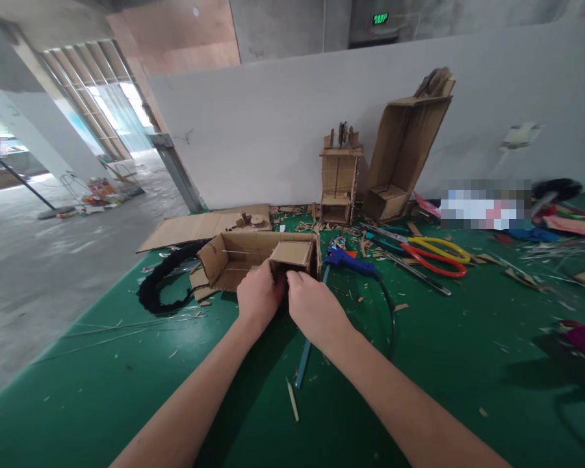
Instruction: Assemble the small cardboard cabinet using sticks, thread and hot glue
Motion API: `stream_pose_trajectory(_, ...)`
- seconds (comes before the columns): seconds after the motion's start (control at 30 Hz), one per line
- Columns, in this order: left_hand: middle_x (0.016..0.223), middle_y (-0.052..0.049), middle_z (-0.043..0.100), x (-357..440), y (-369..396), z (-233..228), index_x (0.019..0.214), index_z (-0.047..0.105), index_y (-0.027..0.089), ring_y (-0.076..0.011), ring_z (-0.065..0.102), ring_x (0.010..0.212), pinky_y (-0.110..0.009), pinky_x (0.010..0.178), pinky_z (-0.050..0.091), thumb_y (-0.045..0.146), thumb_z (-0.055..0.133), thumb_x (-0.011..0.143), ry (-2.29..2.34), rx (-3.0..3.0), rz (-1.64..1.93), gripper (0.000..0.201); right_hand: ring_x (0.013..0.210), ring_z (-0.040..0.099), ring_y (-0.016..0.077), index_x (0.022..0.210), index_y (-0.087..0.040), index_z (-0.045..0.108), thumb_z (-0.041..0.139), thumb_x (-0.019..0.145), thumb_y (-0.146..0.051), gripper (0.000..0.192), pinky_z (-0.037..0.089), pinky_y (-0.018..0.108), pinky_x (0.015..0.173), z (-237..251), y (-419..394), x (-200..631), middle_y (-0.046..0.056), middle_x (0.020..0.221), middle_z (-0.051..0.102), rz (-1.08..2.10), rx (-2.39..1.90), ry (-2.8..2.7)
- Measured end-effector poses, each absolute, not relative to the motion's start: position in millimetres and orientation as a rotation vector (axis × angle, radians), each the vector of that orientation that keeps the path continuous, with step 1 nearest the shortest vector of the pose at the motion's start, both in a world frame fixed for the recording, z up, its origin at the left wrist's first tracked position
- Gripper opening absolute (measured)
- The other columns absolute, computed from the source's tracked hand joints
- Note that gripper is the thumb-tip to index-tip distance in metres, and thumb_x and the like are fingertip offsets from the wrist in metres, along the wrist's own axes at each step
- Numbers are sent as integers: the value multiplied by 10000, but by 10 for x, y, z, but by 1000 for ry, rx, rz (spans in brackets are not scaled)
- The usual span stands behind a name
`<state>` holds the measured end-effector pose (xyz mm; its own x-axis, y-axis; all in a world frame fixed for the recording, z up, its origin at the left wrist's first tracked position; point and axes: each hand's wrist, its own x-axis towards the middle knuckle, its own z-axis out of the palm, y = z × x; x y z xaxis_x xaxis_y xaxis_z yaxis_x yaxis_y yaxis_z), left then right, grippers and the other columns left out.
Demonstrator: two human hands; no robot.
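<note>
On the green table point(468, 364), we see craft tools and cardboard models scattered toward the far edge. A blue glue gun point(348, 260) lies near the middle, its black cord point(391, 312) curving toward the near edge. Red-and-yellow scissors point(436, 255) rest just right of it. Two cardboard models stand against the white wall point(253, 130) at the far edge: a small tower point(340, 175) and a taller tilted box point(404, 149). A flat cardboard sheet point(199, 227) lies at the far left corner, beside a black ribbed coil point(163, 283). A thin blue stick point(303, 361) points to the near edge.
</note>
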<state>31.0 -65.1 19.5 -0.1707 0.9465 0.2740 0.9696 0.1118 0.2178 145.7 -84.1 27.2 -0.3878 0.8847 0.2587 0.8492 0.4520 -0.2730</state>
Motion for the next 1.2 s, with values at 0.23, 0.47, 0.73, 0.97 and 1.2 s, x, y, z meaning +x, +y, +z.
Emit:
stream_pose_trajectory(0.23,870,-104,707,311,-651,212,943,595,206,-293,667,828,-322,631,462,347,439,850,-2317,-1983,-535,230,776,646,198,1076,-137,525,305,858,-33,327,487,318,659,230,-843,1426,117,999,625,98,-1486,-2356)
stream_pose_trajectory(0.47,867,-101,706,313,-665,200,952,594,210,-290,665,815,-330,639,456,348,419,851,-2305,-1991,-560,245,828,645,206,1082,-146,534,335,859,-46,316,483,318,698,241,-822,1473,97,1022,632,112,-1445,-2355)
stream_pose_trajectory(0.73,886,-99,712,286,-648,168,963,593,212,-282,665,823,-319,637,446,356,430,853,-2288,-2008,-557,244,859,645,197,1051,-156,546,334,873,-42,299,475,303,727,245,-799,1452,106,1023,639,200,-1451,-2307)
stream_pose_trajectory(0.97,902,-98,719,300,-637,175,972,609,217,-280,667,847,-312,655,447,366,434,855,-2329,-1986,-546,258,821,662,175,1027,-160,551,277,939,-120,291,482,261,669,252,-789,1323,88,942,663,322,-1569,-2137)
stream_pose_trajectory(1.2,926,-88,719,275,-633,189,954,614,215,-277,664,862,-306,651,448,364,452,841,-2329,-2026,-581,248,742,676,220,1008,-198,557,367,898,-103,239,502,331,628,320,-842,1370,66,957,668,126,-1601,-2221)
